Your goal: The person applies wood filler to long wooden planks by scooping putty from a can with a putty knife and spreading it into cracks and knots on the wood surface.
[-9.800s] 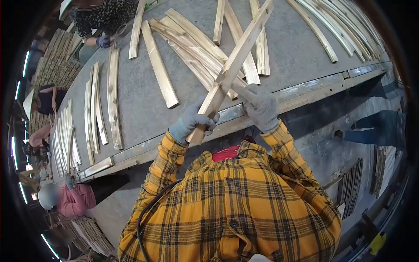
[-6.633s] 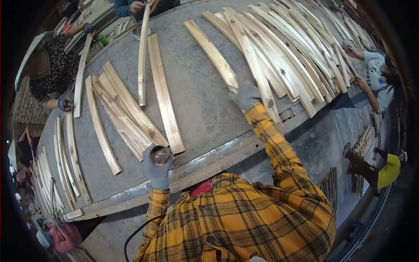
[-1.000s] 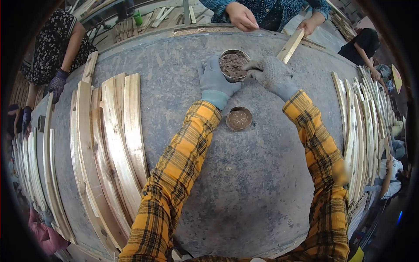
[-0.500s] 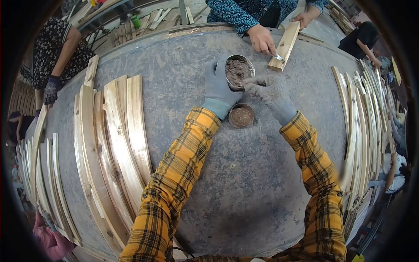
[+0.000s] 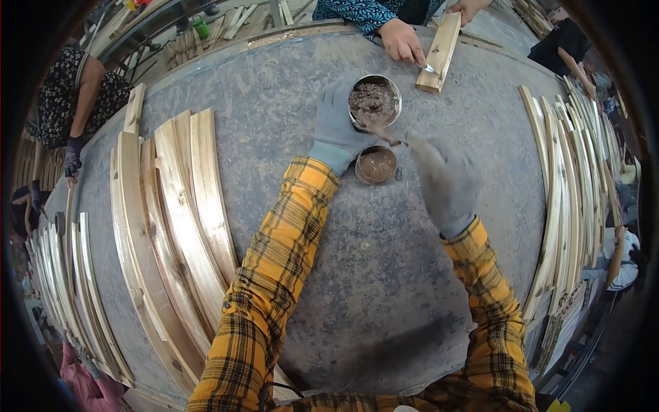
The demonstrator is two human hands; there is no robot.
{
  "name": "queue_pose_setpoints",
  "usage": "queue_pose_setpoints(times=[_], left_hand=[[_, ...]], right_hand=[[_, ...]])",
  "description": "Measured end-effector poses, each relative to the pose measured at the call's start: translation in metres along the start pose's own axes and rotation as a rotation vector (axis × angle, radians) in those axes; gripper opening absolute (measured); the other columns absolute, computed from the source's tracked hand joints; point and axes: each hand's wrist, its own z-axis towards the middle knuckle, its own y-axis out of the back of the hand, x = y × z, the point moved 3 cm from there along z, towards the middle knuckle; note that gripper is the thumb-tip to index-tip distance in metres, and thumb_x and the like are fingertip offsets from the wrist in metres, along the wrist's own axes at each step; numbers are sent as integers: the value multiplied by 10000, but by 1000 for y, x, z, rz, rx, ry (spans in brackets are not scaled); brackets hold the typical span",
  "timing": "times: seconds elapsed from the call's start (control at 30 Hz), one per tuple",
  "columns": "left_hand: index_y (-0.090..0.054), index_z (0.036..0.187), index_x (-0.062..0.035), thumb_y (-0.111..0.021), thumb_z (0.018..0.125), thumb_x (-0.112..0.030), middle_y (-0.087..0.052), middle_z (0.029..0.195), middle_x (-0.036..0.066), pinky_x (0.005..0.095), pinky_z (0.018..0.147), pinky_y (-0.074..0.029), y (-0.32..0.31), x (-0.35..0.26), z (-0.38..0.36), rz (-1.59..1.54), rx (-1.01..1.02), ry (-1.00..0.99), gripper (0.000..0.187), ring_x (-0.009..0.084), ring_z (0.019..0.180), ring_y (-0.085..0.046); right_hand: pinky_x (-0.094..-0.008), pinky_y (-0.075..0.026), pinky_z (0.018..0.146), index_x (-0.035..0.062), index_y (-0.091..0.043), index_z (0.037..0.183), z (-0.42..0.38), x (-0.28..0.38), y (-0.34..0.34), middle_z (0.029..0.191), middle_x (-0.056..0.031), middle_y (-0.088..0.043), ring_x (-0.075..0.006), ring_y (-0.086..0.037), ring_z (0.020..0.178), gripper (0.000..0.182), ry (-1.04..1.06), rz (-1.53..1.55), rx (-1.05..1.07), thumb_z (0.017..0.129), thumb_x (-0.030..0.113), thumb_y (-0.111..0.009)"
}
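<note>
My left hand (image 5: 336,122), in a grey glove, is wrapped round the left side of an open can (image 5: 399,96) of thick brown putty (image 5: 371,103). A narrow putty knife (image 5: 386,136), smeared brown, crosses the can's lower rim. Its other end runs toward my right hand (image 5: 446,177), also gloved, closed and smeared by motion. Just below the can, a smaller round tin (image 5: 375,165) with brown residue inside stands on the grey table (image 5: 371,275).
Across the table, a co-worker's hand (image 5: 401,42) works a blade on a wooden board (image 5: 441,51). Wooden slats (image 5: 182,199) lie to the left, and more slats (image 5: 566,192) are stacked at the right. Another person's gloved hand (image 5: 73,156) is at far left.
My right hand has drawn back from the can, down and to the right, bringing the putty knife into sight at the rim. My left hand keeps hold of the can.
</note>
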Motion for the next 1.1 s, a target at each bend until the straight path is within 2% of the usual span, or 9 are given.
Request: queue_pose_setpoints(times=[0.2, 0.3, 0.33, 0.47, 0.57, 0.7, 0.87, 1.03, 1.1], left_hand=[[-390, 1258, -47, -851, 478, -112, -474, 1156, 109, 353, 959, -425, 20, 2, 7, -143, -79, 101, 908, 242, 1090, -497], [-405, 1231, -76, -820, 503, -147, -478, 1167, 135, 406, 962, -392, 37, 3, 3, -122, -128, 96, 841, 330, 1105, -455], [-363, 1267, -36, -849, 506, -115, -463, 1202, 121, 337, 945, -449, 40, 3, -3, -192, -57, 225, 906, 236, 1092, -513], [-363, 1265, -20, -830, 508, -135, -465, 1184, 136, 353, 944, -427, 54, -23, -22, -462, -191, 361, 897, 260, 1103, -493], [-347, 1283, -19, -831, 513, -150, -451, 1201, 146, 362, 957, -413, 44, -49, -39, -304, -338, 318, 919, 279, 1119, -477], [-346, 1284, -21, -830, 514, -164, -426, 1174, 141, 384, 992, -373, 27, -52, -35, -311, -221, 446, 920, 282, 1122, -447], [-304, 1304, -34, -811, 516, -159, -402, 1180, 154, 391, 984, -372, 21, -43, -35, -442, -289, 475, 945, 299, 1129, -423], [-286, 1313, -3, -850, 522, -211, -408, 1233, 142, 350, 997, -376, 27, -36, -31, -290, -225, 343, 994, 242, 1137, -451], [-299, 1303, -13, -837, 520, -220, -396, 1228, 150, 372, 1001, -361, 36, -35, -25, -299, -196, 374, 973, 278, 1148, -428]], right_hand=[[-292, -455, 674, 156, -589, 1111, -40, 7, -4, 978, 12, -580, -149, -576, 798, 371, 107, -52, 3, 745, 101, -599], [-307, -454, 701, 153, -579, 1127, -44, 2, -2, 985, -1, -578, -164, -578, 799, 382, 88, -24, -94, 749, 97, -592], [-307, -454, 701, 153, -579, 1127, -45, 5, -2, 985, -1, -578, -164, -578, 799, 382, 83, -17, -82, 749, 97, -592], [-310, -452, 720, 146, -584, 1117, -50, 12, -9, 999, -5, -581, -167, -577, 822, 365, 106, -92, -66, 756, 96, -585], [-298, -453, 716, 143, -592, 1103, -53, 19, -14, 1003, -4, -582, -159, -576, 843, 348, 95, -95, -140, 757, 105, -592], [-286, -461, 708, 149, -597, 1092, -57, 24, -12, 1027, -1, -585, -154, -584, 877, 341, 85, -107, -96, 752, 128, -615], [-284, -477, 696, 158, -610, 1087, -72, 14, -1, 1044, -2, -589, -168, -591, 879, 323, 43, -74, -30, 768, 107, -617], [-280, -492, 659, 142, -621, 1067, -74, -7, 20, 981, -23, -614, -178, -599, 819, 261, -17, -109, -68, 811, 97, -601], [-267, -499, 631, 139, -627, 1033, -48, -15, 47, 914, -32, -629, -169, -603, 739, 205, -120, 202, -198, 835, 113, -584]])
